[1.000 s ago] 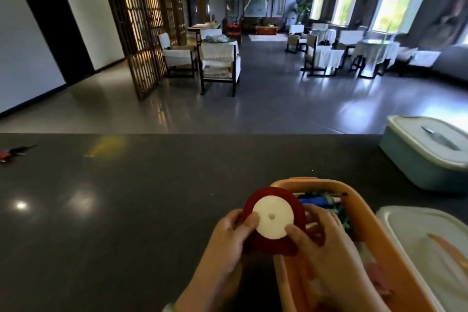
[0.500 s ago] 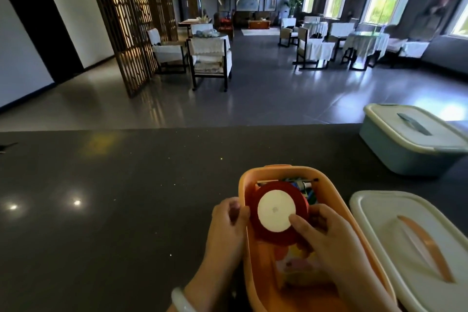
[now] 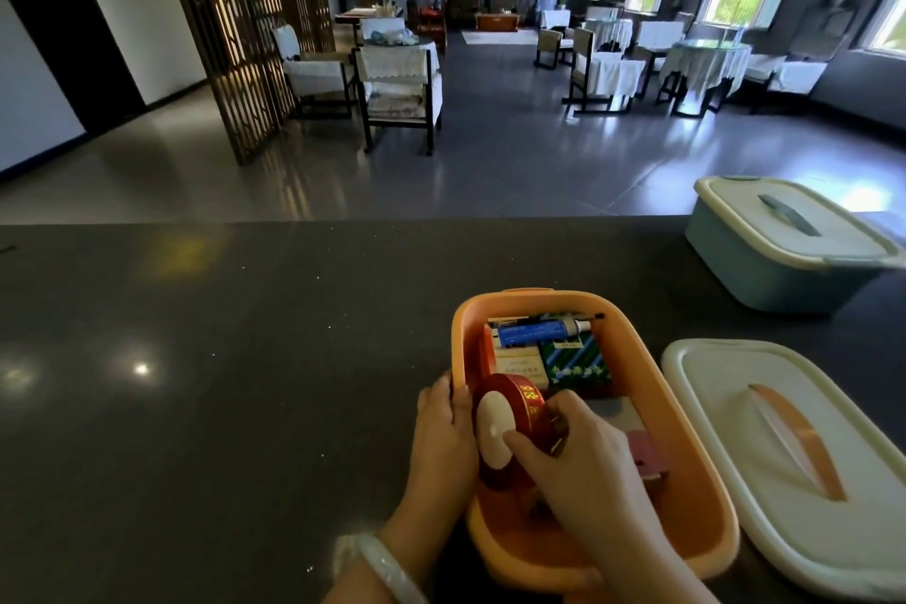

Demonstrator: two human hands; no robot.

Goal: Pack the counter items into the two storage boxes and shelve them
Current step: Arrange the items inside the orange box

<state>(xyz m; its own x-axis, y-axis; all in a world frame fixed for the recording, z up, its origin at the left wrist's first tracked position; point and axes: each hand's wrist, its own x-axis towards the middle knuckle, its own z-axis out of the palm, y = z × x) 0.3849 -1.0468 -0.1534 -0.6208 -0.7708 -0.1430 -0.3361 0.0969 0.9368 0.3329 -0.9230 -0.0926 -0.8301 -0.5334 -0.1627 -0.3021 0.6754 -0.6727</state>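
Red ribbon spool (image 3: 510, 432) with a cream hub and gold print on its band, held on edge inside the near-left end of the open orange box (image 3: 706, 486).
The right hand (image 3: 583, 461) pinches the spool — thumb on the hub, fingers curled over the band; the left hand (image 3: 441, 437) grips the box's left rim. Half a second ago the spool faced the camera flat above the box — now it is turned sideways and lower, and the packets and tube behind it show.

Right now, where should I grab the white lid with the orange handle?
Grab the raised orange handle in the middle of the white lid, coming straight down from above. The lid lies flat on the counter, top up, beside the orange box.
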